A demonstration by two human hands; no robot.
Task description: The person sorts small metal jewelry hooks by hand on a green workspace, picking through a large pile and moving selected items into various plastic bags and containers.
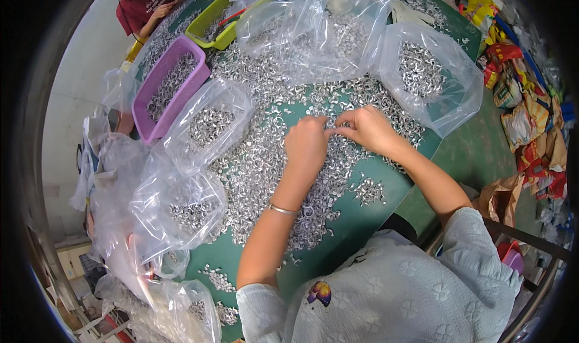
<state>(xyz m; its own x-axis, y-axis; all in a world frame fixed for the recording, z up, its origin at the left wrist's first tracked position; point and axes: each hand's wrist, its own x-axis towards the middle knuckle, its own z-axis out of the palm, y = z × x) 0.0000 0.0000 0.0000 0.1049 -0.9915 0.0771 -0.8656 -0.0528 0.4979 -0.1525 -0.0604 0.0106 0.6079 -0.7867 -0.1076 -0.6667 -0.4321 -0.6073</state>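
Over a large spread of small curved silver metal pieces (pixel 259 162), my two hands meet fingertip to fingertip. My left hand (pixel 306 143) is closed, its fingers bent in toward the thumb. My right hand (pixel 371 130) pinches with thumb and forefinger right beside the left one. Whatever sits between the fingertips is too small and too covered to make out. Just right of my forearm, a small separate heap of the pieces (pixel 369 191) lies on the green tabletop (pixel 356 222).
Clear plastic bags with metal pieces surround the pile: one at the right (pixel 458 96), others left (pixel 181 204) and far. A purple bin (pixel 140 105) and a yellow-green bin (pixel 224 40) stand far left. Another person (pixel 145 11) works beyond. Colourful packages (pixel 522 123) lie at right.
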